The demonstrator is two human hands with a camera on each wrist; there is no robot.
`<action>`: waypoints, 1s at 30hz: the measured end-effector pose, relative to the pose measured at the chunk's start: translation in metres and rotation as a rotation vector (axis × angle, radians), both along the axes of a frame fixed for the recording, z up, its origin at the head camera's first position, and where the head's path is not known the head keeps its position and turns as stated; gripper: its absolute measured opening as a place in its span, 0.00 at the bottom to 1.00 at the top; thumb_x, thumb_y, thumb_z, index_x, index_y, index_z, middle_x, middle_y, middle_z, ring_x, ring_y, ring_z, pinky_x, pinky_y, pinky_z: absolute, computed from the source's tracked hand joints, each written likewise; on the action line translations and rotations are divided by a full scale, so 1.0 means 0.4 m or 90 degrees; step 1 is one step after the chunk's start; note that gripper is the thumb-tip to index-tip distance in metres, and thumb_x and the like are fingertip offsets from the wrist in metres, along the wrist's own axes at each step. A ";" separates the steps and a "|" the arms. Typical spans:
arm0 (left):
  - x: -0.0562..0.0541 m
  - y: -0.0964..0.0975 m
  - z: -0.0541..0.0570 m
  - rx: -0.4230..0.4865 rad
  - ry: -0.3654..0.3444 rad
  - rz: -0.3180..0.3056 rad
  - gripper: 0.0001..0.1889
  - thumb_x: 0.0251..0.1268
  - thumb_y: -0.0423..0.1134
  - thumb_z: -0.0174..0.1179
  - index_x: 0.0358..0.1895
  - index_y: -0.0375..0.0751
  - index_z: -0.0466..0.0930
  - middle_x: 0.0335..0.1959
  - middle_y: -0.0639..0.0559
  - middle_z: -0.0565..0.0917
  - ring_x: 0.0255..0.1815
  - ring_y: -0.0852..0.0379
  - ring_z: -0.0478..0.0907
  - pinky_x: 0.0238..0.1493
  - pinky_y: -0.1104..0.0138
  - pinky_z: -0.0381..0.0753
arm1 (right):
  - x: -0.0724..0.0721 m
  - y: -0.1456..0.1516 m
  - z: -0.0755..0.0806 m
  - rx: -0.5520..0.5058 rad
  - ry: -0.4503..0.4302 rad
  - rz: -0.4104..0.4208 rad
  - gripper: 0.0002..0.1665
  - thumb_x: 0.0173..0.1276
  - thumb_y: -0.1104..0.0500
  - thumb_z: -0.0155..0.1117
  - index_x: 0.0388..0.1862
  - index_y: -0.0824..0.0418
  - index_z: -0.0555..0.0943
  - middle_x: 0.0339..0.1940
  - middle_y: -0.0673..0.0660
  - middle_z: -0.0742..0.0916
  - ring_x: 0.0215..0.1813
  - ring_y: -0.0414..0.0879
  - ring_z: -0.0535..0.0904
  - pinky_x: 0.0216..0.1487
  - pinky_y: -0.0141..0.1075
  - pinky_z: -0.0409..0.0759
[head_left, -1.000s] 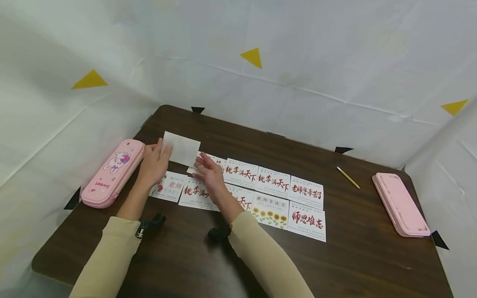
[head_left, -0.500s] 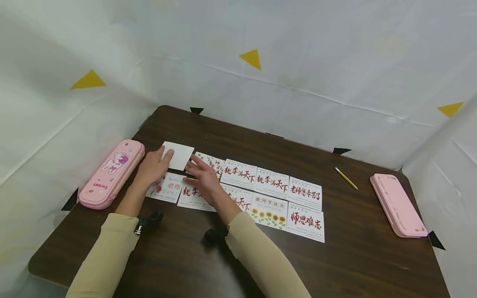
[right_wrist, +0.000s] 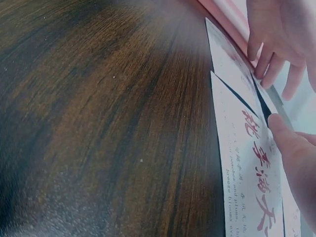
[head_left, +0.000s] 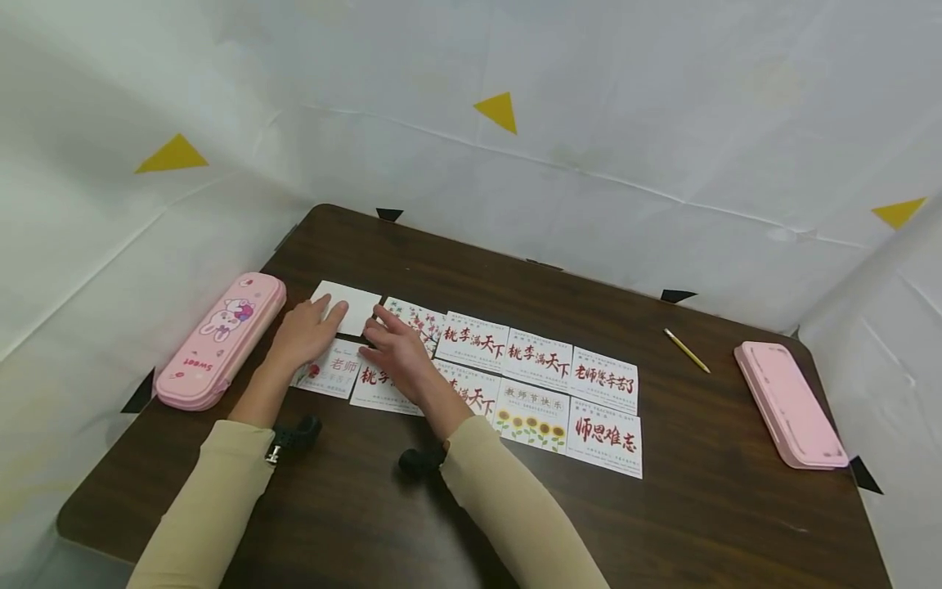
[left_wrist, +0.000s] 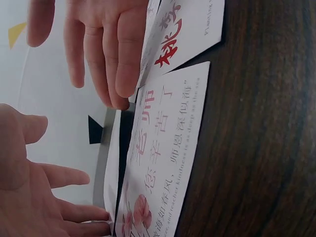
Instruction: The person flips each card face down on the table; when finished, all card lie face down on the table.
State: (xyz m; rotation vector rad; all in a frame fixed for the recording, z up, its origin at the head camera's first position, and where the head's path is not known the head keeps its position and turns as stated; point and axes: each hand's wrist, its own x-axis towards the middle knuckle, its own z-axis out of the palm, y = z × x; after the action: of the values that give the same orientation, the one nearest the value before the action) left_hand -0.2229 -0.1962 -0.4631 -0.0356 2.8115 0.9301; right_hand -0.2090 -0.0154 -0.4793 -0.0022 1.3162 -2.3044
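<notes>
A blank white card point(head_left: 355, 306) lies at the left end of the back row of printed cards. Fingertips of my left hand point(head_left: 303, 334) rest at its left edge, the fingers extended and the thumb apart. At the card's right side is my right hand point(head_left: 403, 353), its fingers loosely extended over the neighbouring printed cards. In the left wrist view, the left fingertips touch the white card point(left_wrist: 112, 173), and the right hand point(left_wrist: 106, 44) hangs above the row. Below the blank card sits a card with a red flower point(head_left: 334, 370), partly under the left hand.
Two rows of greeting cards, one with sunflowers point(head_left: 531, 419), run rightward across the dark table point(head_left: 706, 507). A pink bunny pencil case point(head_left: 221, 339) stands left, a plain pink case point(head_left: 791, 405) right. Near the back right lies a yellow pencil point(head_left: 687, 350).
The blank card, earlier raised and tilted in my left hand, has come down flat onto the table. My left fingers have loosened from it, and the right hand has shifted slightly left.
</notes>
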 end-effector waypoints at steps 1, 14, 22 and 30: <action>0.000 0.001 -0.002 -0.002 0.001 0.001 0.40 0.77 0.61 0.33 0.76 0.29 0.50 0.72 0.23 0.54 0.73 0.25 0.49 0.68 0.35 0.48 | 0.000 0.000 -0.001 -0.002 -0.003 0.001 0.35 0.76 0.66 0.50 0.79 0.64 0.54 0.77 0.67 0.60 0.77 0.57 0.57 0.70 0.52 0.62; 0.006 0.001 0.003 0.013 -0.005 0.015 0.41 0.76 0.62 0.35 0.76 0.31 0.50 0.74 0.24 0.51 0.74 0.25 0.46 0.68 0.34 0.46 | 0.005 0.023 0.001 0.007 0.004 0.010 0.33 0.76 0.67 0.49 0.77 0.65 0.57 0.76 0.67 0.63 0.75 0.57 0.60 0.70 0.52 0.62; 0.013 0.025 0.017 0.010 0.053 0.015 0.38 0.77 0.58 0.37 0.76 0.29 0.51 0.74 0.24 0.51 0.74 0.25 0.46 0.68 0.34 0.46 | 0.012 0.116 0.025 0.128 0.053 -0.029 0.29 0.75 0.63 0.55 0.73 0.67 0.66 0.68 0.64 0.76 0.65 0.56 0.75 0.59 0.45 0.77; -0.002 0.098 0.026 0.100 0.115 -0.022 0.28 0.78 0.49 0.41 0.73 0.36 0.64 0.65 0.33 0.73 0.65 0.35 0.70 0.64 0.42 0.64 | 0.013 0.204 0.029 0.262 0.020 -0.138 0.22 0.73 0.67 0.55 0.65 0.67 0.75 0.57 0.64 0.84 0.55 0.54 0.83 0.46 0.39 0.84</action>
State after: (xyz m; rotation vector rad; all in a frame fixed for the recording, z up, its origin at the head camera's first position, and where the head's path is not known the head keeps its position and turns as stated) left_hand -0.2237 -0.1569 -0.4529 0.1224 2.8782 1.1992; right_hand -0.2038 0.0663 -0.4678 0.2524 1.8632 -2.1627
